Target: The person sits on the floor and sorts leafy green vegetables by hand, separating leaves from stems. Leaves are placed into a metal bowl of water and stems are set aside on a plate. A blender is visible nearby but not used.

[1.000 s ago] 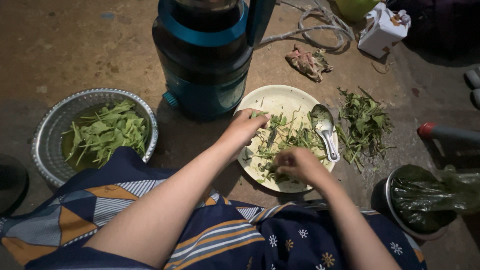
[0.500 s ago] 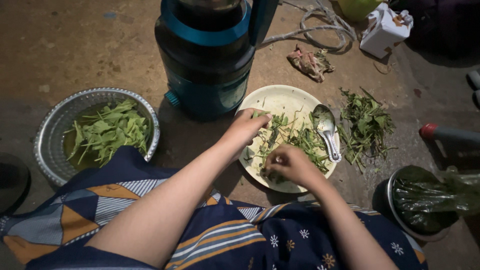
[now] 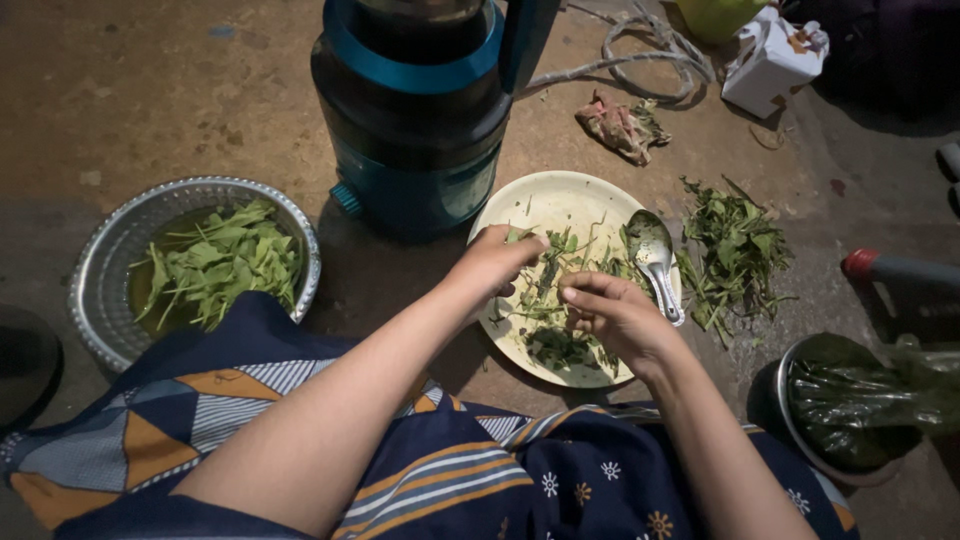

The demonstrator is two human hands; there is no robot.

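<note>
Pinching green leafy stems (image 3: 545, 275) over round cream plate (image 3: 560, 205), left hand (image 3: 492, 262) is closed; right hand (image 3: 615, 315) likewise grips stems beside metal spoon (image 3: 655, 255).

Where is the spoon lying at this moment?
In the head view, the spoon lies on the right rim of the pale plate, just beyond the right hand, with the loose pile of green leaves to its right.

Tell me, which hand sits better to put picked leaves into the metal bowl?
Probably the left hand: the metal bowl of leaves lies on the person's left, while the right hand works over the plate near the spoon.
</note>
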